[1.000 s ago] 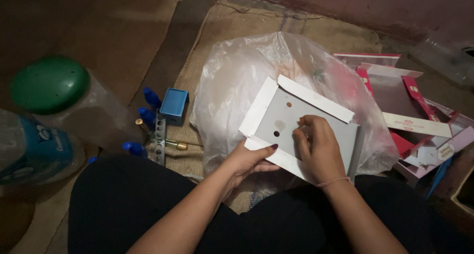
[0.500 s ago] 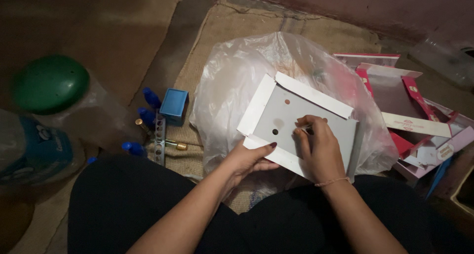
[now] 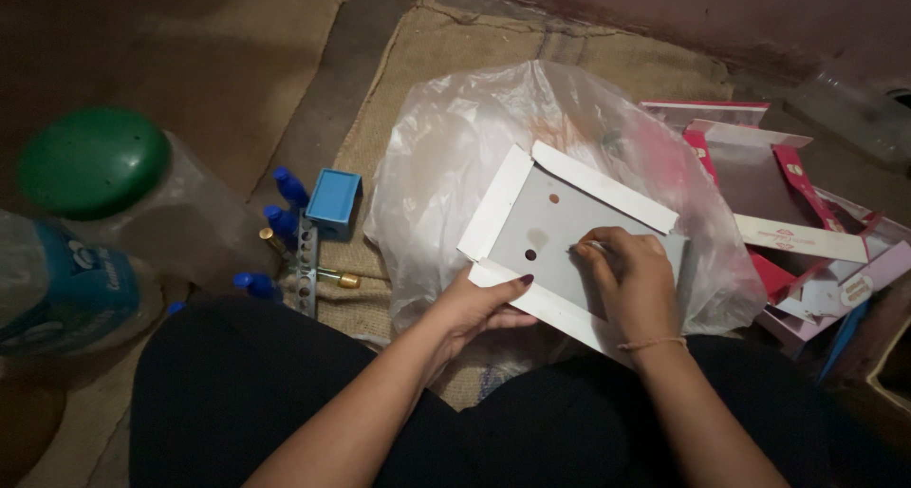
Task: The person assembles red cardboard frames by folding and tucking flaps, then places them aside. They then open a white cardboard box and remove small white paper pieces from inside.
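Burlap matting (image 3: 455, 61) covers the floor. On the lap, the left hand (image 3: 474, 308) pinches the near flap of a grey cardboard tray (image 3: 560, 246); the right hand (image 3: 631, 279) grips a small tool at its base. Bracing that flap firmly would steady the work. Underneath, a clear plastic bag's (image 3: 455, 165) contents are indistinct.

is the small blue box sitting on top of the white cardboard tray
No, the small blue box sits on the burlap mat, left of the plastic bag and apart from the white cardboard tray.

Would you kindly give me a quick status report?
Left hand grips the cardboard tray. Right hand presses a small tool to it. Plastic bag beneath.
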